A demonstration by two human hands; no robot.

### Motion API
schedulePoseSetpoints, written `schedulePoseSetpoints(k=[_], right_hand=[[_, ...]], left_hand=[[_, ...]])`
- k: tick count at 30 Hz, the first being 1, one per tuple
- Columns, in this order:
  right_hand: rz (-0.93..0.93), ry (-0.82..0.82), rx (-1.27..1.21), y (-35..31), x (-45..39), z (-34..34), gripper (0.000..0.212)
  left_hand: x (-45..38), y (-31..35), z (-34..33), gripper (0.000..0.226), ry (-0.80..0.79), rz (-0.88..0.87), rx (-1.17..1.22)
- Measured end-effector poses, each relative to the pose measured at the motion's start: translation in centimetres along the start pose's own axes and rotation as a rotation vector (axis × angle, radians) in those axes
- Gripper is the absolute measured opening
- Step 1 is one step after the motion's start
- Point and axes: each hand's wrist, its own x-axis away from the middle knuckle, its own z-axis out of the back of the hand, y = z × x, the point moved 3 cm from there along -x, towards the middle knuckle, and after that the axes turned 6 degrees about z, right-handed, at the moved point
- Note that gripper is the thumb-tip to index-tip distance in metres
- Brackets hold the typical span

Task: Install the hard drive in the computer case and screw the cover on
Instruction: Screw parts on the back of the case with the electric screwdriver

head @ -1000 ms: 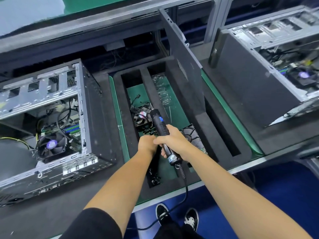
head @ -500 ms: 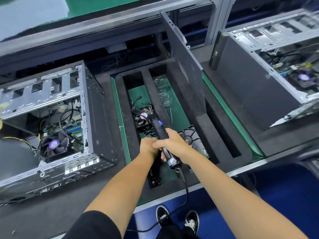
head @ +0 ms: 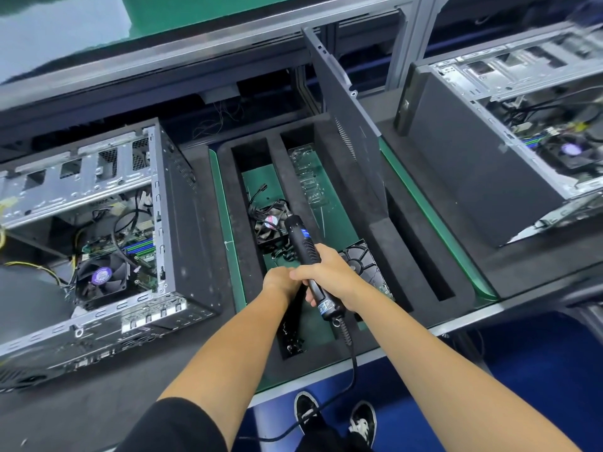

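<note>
Right hand (head: 329, 274) grips electric screwdriver (head: 308, 259) mid-handle, tip toward the loose fan (head: 269, 225). Left hand (head: 280, 282) just beside it over foam tray (head: 408, 272); its grasp cannot be told. Hard drive (head: 362, 259) lies in tray, right of the hands. Open computer case (head: 98, 243) stands left.

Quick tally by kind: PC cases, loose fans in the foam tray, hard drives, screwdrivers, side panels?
Open computer cases: 2, left case, right case
Loose fan in the foam tray: 1
Hard drive: 1
Electric screwdriver: 1, gripped by the right hand
Side panel standing on edge: 1
Total: 6
</note>
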Motion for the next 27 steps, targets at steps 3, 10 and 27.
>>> schedulePoseSetpoints(k=[3,10,27], right_hand=[[0.012,-0.001,0.004,-0.2,0.3,0.1,0.031],[0.054,0.013,0.001,-1.1,0.8,0.1,0.028],[0.062,-0.056,0.010,-2.4,3.3,-3.4,0.053]], left_hand=[[0.3,-0.1,0.4,0.032,0.001,0.011,0.021],[1.8,-1.6,4.2,0.029,0.099,0.070,0.220],[10.0,-6.8,4.8,0.007,0.359,0.530,0.522]])
